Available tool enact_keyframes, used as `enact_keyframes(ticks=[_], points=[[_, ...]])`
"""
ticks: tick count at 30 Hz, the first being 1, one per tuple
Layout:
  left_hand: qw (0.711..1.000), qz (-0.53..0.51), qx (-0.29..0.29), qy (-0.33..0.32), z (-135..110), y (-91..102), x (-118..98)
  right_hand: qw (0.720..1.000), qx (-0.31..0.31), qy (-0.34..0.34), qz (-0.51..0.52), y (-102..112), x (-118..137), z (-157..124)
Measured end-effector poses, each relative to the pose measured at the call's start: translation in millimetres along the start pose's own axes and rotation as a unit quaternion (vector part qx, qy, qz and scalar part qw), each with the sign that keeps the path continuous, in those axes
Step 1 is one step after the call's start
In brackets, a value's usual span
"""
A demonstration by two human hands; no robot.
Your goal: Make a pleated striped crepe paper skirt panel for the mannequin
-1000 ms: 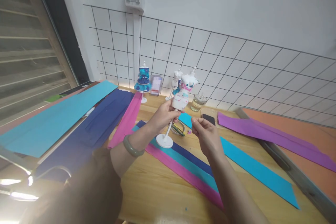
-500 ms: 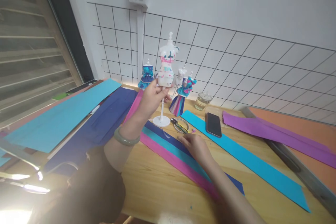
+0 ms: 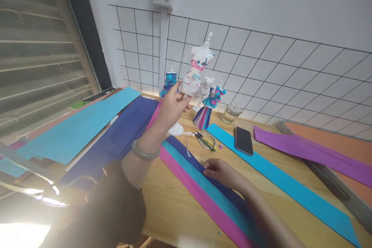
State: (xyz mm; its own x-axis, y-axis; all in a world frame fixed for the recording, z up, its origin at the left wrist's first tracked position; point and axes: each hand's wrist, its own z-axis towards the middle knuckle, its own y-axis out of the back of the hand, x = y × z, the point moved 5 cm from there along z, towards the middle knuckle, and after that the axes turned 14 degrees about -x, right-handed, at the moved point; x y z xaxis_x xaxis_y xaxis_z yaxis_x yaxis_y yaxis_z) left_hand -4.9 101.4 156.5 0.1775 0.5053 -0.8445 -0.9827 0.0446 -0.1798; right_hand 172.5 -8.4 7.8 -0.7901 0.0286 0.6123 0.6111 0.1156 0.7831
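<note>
In my left hand, closed around its lower torso and stand pole, is a small white dress form, leaning right, with pink and teal marks on it. Part of its round white base shows behind my wrist. My right hand is lower on the table, thumb and fingers pinched at the edge of a dark blue crepe paper strip. Beside that strip lie a teal strip and a pink strip. Yellow-and-black snips rest on a roll of clear tape, near my right hand.
Behind stand small dress forms in a blue outfit and a striped skirt, plus a bare one. To the right are a glass cup, a phone, a blue strip and purple paper. More sheets lie left.
The dress form in my left hand has tilted to the right. My right hand has come down onto the strips, and their near ends have shifted. The view has turned slightly left.
</note>
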Motion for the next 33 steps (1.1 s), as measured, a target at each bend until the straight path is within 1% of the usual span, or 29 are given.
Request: enact_keyframes(ticks=[3, 7, 11, 13, 15, 17, 20, 22, 25, 29, 33], points=[[1.000, -0.005, 0.013, 0.008, -1, -4.9, 7, 0.998, 0.035, 0.009, 0.051, 15, -2, -17], [0.998, -0.028, 0.037, 0.033, -3, -14.9, 22, 0.998, 0.051, -0.001, 0.049, 42, -16, -35], [0.990, -0.087, 0.066, 0.088, -12, -30.5, 41, 0.995, 0.095, 0.003, 0.028, 62, -33, -50], [0.982, -0.124, 0.077, 0.122, -19, -40.1, 52, 0.992, 0.123, 0.000, 0.013, 69, -43, -56], [0.974, -0.147, 0.087, 0.150, -28, -50.3, 62, 0.991, 0.137, -0.007, 0.003, 73, -52, -61], [0.966, -0.160, 0.106, 0.173, -38, -61.1, 72, 0.992, 0.126, -0.012, -0.006, 75, -60, -61], [0.957, -0.166, 0.127, 0.201, -53, -74.1, 87, 0.997, 0.077, -0.015, -0.019, 73, -68, -55], [0.955, -0.161, 0.126, 0.215, -60, -78.9, 98, 0.998, 0.046, -0.020, -0.029, 70, -73, -50], [0.960, -0.150, 0.117, 0.207, -64, -81.6, 110, 0.999, 0.016, -0.026, -0.044, 66, -75, -44], [0.965, -0.138, 0.110, 0.194, -66, -82.4, 120, 0.998, -0.010, -0.006, -0.061, 61, -70, -41], [0.966, -0.132, 0.108, 0.193, -69, -83.2, 127, 0.998, -0.021, 0.020, -0.064, 52, -57, -38]])
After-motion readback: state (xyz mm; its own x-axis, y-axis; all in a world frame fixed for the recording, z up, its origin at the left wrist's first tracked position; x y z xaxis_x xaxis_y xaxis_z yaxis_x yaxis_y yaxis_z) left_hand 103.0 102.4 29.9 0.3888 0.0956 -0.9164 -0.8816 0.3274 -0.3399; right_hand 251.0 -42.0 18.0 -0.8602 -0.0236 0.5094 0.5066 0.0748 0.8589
